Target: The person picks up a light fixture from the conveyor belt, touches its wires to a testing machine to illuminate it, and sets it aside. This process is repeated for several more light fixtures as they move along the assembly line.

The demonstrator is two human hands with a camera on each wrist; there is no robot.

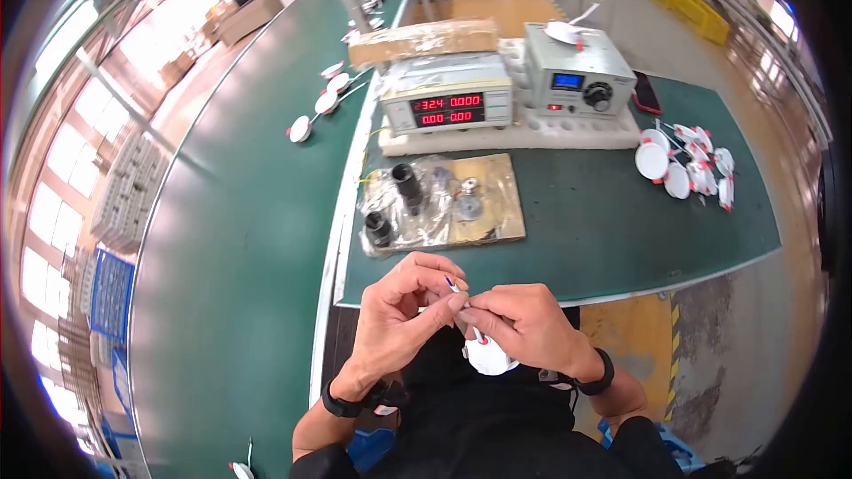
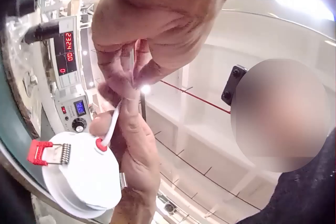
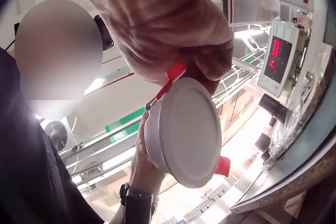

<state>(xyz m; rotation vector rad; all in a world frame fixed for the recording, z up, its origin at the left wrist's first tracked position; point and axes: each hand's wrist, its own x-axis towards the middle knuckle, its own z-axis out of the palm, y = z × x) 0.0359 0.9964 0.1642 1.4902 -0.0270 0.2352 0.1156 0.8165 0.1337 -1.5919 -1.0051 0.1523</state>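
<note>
A small round white downlight [image 1: 490, 357] with red-tipped spring clips hangs by its white cable below my hands, over the lap. Its flat face [image 3: 191, 132] shows in the right wrist view, and the cable [image 2: 114, 120] leaves its back through a red grommet in the left wrist view. My left hand [image 1: 399, 306] pinches the cable near its end between thumb and fingers. Close against it, my right hand [image 1: 532, 328] grips the same cable lower down. Thin wire ends [image 1: 451, 284], one of them blue, stick up past the left fingertips.
Ahead on the green bench stands a board [image 1: 488, 213] with black cylinders and clear plastic. Behind it are a power meter [image 1: 448, 106] with red digits and a dial box [image 1: 581, 71]. Several downlights [image 1: 679, 168] lie piled at right; others sit on the green conveyor [image 1: 222, 302] at left.
</note>
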